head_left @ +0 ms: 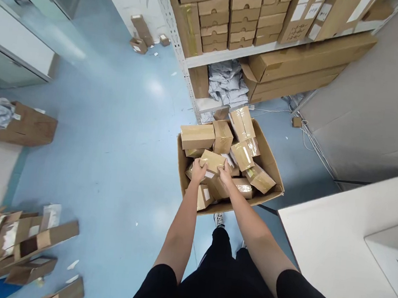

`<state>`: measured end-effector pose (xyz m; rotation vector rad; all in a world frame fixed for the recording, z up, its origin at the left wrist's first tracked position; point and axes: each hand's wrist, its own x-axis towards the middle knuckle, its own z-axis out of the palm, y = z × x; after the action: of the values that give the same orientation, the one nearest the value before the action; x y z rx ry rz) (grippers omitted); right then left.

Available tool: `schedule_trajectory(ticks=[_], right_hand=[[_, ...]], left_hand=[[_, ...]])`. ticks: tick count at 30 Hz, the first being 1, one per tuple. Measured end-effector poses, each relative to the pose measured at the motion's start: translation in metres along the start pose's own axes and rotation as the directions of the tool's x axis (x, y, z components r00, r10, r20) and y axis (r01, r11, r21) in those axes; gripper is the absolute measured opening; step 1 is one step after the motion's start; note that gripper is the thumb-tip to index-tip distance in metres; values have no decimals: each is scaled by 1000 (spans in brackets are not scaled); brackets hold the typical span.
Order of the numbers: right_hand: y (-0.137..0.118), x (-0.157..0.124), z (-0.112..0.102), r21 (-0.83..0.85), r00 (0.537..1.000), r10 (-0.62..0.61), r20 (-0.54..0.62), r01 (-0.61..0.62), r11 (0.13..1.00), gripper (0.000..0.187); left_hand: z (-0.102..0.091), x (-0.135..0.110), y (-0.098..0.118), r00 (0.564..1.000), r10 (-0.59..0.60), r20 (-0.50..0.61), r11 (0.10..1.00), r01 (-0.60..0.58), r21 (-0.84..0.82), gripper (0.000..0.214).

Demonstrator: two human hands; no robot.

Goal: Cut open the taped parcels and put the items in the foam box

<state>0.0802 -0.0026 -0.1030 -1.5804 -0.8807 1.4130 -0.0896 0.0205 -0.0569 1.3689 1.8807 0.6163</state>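
Observation:
Between my two hands is a small taped cardboard box (212, 161), above the pile in a large open carton (273, 159). My left hand (198, 171) grips its left end, and my right hand (225, 172) closes on the right end. Around it, several other taped boxes lie at odd angles inside the carton. A long box (197, 136) rests at the far left of the pile, with a squarer box (222, 136) beside it. At the far right, a tall box (242, 123) sticks up past the rim. Lower boxes are partly hidden by my hands.
A metal shelf (226, 54) beyond the carton holds stacked cardboard boxes and grey plastic bags (228, 82). To the right stands a white table (350, 231). Opened cartons (29, 240) lie on the blue floor at lower left. Cables (315, 142) run along the right wall.

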Motion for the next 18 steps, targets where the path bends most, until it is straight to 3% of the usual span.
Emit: schedule_trajectory(ticks=[4, 9, 13, 18], right_hand=[[-33, -6, -37, -31, 985, -169, 21, 170, 985, 93], [-67, -35, -134, -56, 934, -337, -121, 333, 941, 94], [-64, -98, -238, -35, 871, -386, -304, 395, 918, 96], [-22, -231, -373, -17, 759, -311, -572, 368, 930, 91]], left_hand=[[2, -32, 27, 987, 95, -128, 979, -116, -166, 45], [33, -80, 101, 977, 207, -45, 929, -211, -304, 46], [91, -135, 168, 923, 376, 81, 887, -334, -320, 44], [194, -245, 232, 787, 524, 325, 840, -415, -348, 42]])
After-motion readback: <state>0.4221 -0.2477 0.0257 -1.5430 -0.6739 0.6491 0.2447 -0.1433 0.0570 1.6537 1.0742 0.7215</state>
